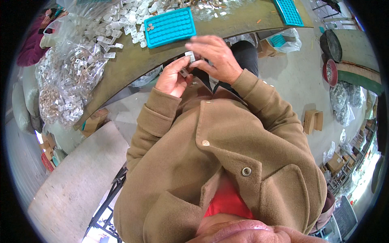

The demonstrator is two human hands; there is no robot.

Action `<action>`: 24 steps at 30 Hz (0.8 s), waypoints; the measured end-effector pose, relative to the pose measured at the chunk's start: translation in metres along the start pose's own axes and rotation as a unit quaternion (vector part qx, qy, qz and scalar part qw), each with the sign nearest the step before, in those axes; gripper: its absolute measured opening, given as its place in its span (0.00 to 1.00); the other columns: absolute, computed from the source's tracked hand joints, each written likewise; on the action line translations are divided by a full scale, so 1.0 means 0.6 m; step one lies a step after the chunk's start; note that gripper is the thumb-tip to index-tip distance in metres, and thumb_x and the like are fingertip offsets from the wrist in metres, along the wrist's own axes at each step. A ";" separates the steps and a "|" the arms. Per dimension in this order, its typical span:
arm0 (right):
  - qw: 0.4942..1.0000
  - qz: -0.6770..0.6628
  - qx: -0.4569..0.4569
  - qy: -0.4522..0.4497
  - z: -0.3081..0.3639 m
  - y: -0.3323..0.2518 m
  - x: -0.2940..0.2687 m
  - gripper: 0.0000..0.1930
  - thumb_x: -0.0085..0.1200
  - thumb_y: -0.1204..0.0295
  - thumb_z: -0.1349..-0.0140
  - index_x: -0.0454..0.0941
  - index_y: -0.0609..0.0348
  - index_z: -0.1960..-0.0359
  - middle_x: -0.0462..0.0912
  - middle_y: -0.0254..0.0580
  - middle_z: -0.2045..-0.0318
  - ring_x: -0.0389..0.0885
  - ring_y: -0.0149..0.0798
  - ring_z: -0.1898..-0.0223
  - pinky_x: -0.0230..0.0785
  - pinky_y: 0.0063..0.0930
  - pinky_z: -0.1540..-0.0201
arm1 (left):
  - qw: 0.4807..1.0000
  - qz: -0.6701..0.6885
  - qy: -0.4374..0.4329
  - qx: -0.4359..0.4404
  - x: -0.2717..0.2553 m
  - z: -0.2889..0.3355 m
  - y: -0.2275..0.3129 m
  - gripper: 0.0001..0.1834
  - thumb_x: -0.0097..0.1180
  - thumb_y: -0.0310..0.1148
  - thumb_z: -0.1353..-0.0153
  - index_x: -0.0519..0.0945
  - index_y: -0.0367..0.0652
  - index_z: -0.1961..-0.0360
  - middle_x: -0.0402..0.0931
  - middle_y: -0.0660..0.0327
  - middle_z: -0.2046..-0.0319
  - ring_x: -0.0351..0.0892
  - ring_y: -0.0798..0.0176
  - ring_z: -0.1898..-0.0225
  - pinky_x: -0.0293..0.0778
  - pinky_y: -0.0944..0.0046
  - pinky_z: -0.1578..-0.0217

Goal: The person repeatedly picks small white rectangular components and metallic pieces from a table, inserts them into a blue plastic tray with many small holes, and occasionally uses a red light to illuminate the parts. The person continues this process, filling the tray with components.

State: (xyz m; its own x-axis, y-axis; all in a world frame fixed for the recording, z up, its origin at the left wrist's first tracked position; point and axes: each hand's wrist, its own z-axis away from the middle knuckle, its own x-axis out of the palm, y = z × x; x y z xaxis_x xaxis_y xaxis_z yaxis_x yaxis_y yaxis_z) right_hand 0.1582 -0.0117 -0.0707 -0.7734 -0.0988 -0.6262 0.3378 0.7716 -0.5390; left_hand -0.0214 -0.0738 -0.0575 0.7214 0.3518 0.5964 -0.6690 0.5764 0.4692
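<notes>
Close to my body, just off the table's edge, my left hand (171, 81) is closed with thumb and fingers around small white pieces. One white piece (189, 55) stands up at its thumb tip, and a second pale piece (183, 73) shows lower in the fingers. My right hand (221, 60) is beside it on the right, thumb and fingers apart around the upper piece; whether it touches that piece I cannot tell. Beyond the hands lies a teal tray (172, 30) with rows of round hollows and several small round metal bits at its left end.
Loose white pieces (133, 18) pile on the table (239, 30) left of the tray. Clear plastic bags (71, 77) of similar pieces sit at its left end. A second teal tray (288, 12) is at the right. An open carton (313, 121) stands on the floor.
</notes>
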 end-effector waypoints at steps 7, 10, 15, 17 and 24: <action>0.962 0.236 0.100 0.099 -0.012 0.073 -0.039 0.16 0.57 0.60 0.39 0.81 0.40 0.49 0.72 0.36 0.39 0.60 0.47 0.34 0.48 0.45 0.34 | 0.990 -0.120 -0.029 0.067 0.017 -0.011 0.012 0.20 0.52 0.39 0.34 0.76 0.38 0.46 0.80 0.64 0.64 0.76 0.73 0.67 0.73 0.71 0.67; 0.957 0.273 0.078 0.055 -0.017 0.078 -0.035 0.14 0.56 0.56 0.39 0.83 0.36 0.53 0.71 0.32 0.39 0.57 0.45 0.32 0.42 0.47 0.32 | 0.992 -0.107 -0.028 0.066 0.019 -0.028 0.005 0.18 0.50 0.37 0.33 0.76 0.35 0.49 0.79 0.64 0.67 0.76 0.72 0.69 0.72 0.74 0.70; 0.959 0.270 0.079 0.023 -0.003 0.079 -0.037 0.13 0.57 0.56 0.40 0.84 0.39 0.56 0.73 0.30 0.41 0.60 0.43 0.34 0.45 0.45 0.32 | 0.995 -0.068 -0.064 0.029 0.010 -0.035 0.005 0.18 0.49 0.37 0.33 0.75 0.33 0.50 0.74 0.69 0.72 0.71 0.75 0.72 0.67 0.75 0.76; 0.967 0.245 0.067 0.025 0.007 0.081 -0.038 0.13 0.58 0.57 0.41 0.84 0.40 0.56 0.74 0.30 0.42 0.61 0.43 0.35 0.47 0.44 0.33 | 0.995 -0.075 -0.065 0.027 0.010 -0.032 0.003 0.18 0.49 0.39 0.32 0.75 0.35 0.49 0.74 0.70 0.72 0.68 0.75 0.73 0.66 0.74 0.77; 0.983 0.173 -0.011 0.059 0.033 0.098 -0.028 0.09 0.62 0.70 0.47 0.83 0.49 0.62 0.81 0.32 0.57 0.75 0.42 0.50 0.62 0.41 0.43 | 0.995 -0.039 -0.090 0.003 0.013 -0.032 -0.003 0.21 0.44 0.43 0.28 0.73 0.39 0.44 0.80 0.65 0.61 0.77 0.73 0.68 0.81 0.58 0.68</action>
State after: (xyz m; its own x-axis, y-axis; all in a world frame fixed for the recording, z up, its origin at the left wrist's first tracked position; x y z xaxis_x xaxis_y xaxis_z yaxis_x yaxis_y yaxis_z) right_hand 0.2016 0.0230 -0.1026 -0.6718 0.2451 -0.6990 0.5813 0.7593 -0.2924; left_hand -0.0111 -0.0579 -0.0665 0.7280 0.1681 0.6647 -0.6136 0.5922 0.5223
